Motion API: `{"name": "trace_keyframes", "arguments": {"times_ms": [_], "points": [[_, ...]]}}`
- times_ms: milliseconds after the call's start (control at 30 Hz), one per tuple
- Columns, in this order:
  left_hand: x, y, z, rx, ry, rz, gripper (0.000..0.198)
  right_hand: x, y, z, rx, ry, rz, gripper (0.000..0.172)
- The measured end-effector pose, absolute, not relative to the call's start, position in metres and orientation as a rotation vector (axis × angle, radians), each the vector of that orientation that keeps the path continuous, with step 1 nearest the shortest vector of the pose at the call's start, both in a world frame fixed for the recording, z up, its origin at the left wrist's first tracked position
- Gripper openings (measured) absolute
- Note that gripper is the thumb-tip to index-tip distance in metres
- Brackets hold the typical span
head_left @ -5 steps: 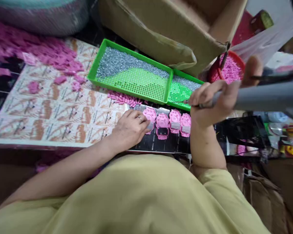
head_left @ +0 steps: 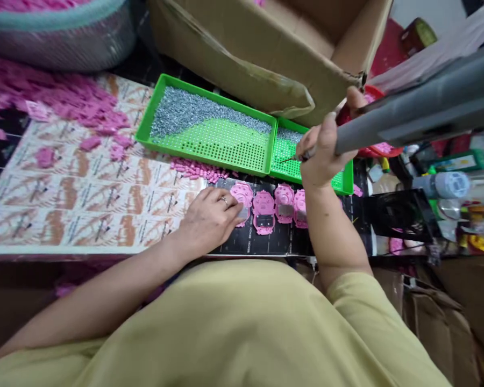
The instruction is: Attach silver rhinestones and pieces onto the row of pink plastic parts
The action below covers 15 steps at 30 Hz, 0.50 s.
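My left hand (head_left: pixel 210 217) rests on the black mat (head_left: pixel 266 244), fingers curled on the leftmost of several pink plastic housings (head_left: pixel 263 211) lined up in a row. My right hand (head_left: pixel 325 153) is wrapped round a grey electric screwdriver (head_left: pixel 411 115); its thin bit points left over the smaller green tray (head_left: pixel 292 161). A larger green tray (head_left: pixel 210 129) holds a heap of small silver screws (head_left: pixel 185 110) on its far side.
An open cardboard box (head_left: pixel 266 48) stands behind the trays. Pink plastic parts (head_left: pixel 64 97) lie strewn over printed sheets (head_left: pixel 84 193) at left; a small heap (head_left: pixel 197 169) lies by the large tray. A red bowl (head_left: pixel 375 148) and cluttered bottles (head_left: pixel 443 185) sit at right.
My right hand has lifted the screwdriver up and left, its bit now over the small green tray. The left hand stays on the pink housing.
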<state>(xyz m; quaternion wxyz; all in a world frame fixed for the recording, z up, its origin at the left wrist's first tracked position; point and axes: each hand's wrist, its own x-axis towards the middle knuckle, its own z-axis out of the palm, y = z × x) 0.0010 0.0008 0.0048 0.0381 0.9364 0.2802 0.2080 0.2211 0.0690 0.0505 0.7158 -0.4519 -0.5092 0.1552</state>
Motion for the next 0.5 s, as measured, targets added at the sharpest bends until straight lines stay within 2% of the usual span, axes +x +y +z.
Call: {"name": "trace_keyframes", "arguments": {"times_ms": [100,367,500], "points": [[0.001,0.001,0.006,2.869,0.858,0.62,0.023,0.216,0.076,0.041,-0.89,-1.089,0.235,0.048],[0.001,0.001,0.006,2.832,0.847,0.614,0.021,0.219,0.075,0.03,-1.053,-1.154,0.378,0.05],[0.001,0.001,0.006,2.844,0.844,0.621,0.021,0.214,0.075,0.037,-1.034,-1.116,0.319,0.055]]}}
